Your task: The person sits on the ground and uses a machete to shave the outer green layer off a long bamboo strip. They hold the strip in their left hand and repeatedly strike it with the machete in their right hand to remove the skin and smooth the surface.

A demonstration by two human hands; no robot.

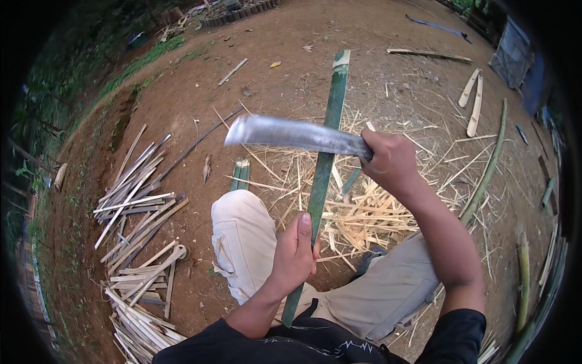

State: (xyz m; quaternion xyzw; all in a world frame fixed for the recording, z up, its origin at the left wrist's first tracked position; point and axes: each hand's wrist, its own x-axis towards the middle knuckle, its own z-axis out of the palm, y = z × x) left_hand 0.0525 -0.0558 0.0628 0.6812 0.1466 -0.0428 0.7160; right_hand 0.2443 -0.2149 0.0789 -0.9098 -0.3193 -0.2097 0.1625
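My left hand [295, 250] is wrapped round the lower part of a long green bamboo strip [328, 133], which stands tilted away from my lap. In my right hand [391, 159] is the dark handle of a machete [285, 133], its wide blade pointing left. The blade crosses the strip's upper half and is blurred by motion. Whether it touches the strip I cannot tell. Pale bamboo shavings [370, 212] lie heaped on the ground behind and below the strip, by my right leg. Short green bamboo pieces [240, 174] rest just beyond my left knee.
Piles of thin split bamboo sticks [136, 279] lie to my left. A long green bamboo pole [488, 167] curves along the right. Two pale split pieces [474, 106] and another bamboo length [429, 55] lie farther off on brown earth. An earth bank [121, 121] edges the left side.
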